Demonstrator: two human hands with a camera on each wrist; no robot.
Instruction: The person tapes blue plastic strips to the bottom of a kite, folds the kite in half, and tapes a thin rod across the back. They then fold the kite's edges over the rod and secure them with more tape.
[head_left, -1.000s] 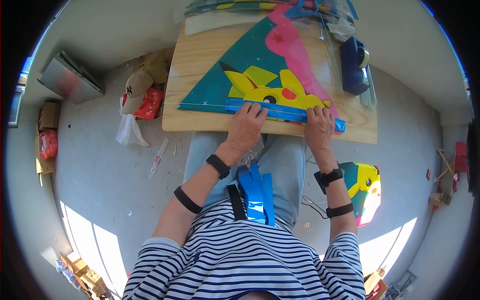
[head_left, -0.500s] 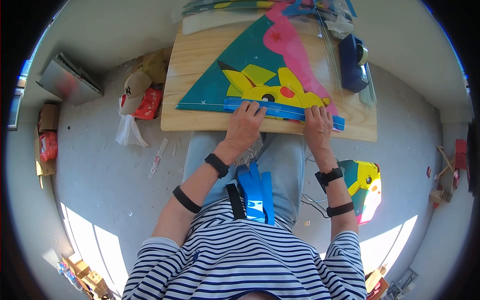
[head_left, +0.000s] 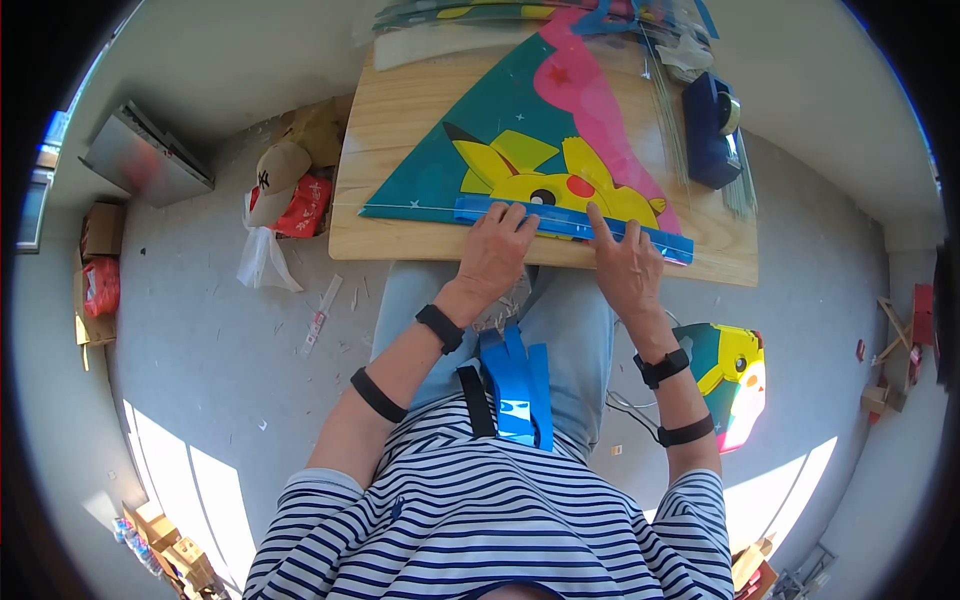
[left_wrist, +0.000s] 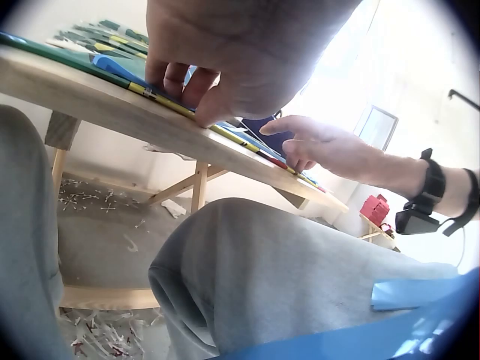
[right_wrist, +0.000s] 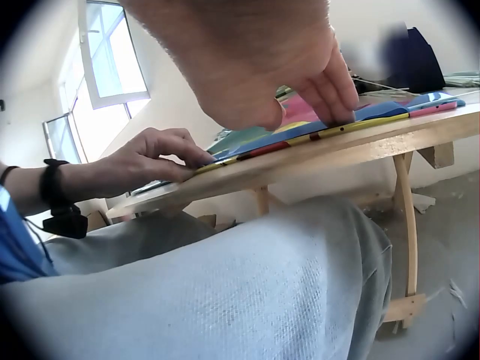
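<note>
A teal triangular kite [head_left: 500, 110] with a yellow cartoon figure and a pink band lies on the wooden table [head_left: 395, 110]. A blue strip [head_left: 562, 224] runs along the kite's near edge. My left hand [head_left: 505, 225] presses its fingers down on the strip's left part, which the left wrist view shows as fingertips [left_wrist: 180, 82] on the kite's edge. My right hand [head_left: 615, 240] rests on the strip to the right with fingers spread and the index finger stretched out. In the right wrist view its fingertips [right_wrist: 337, 105] touch the blue strip [right_wrist: 375, 112].
A dark blue tape dispenser [head_left: 712, 130] and thin rods [head_left: 668, 120] lie at the table's right. More kites [head_left: 480, 12] are stacked at the far edge. Blue strips [head_left: 518, 385] hang on my lap. A cap [head_left: 275, 172] and another kite [head_left: 735, 380] lie on the floor.
My right hand has slid left along the blue strip and spread its fingers, index stretched forward. The left hand stays pressed in place.
</note>
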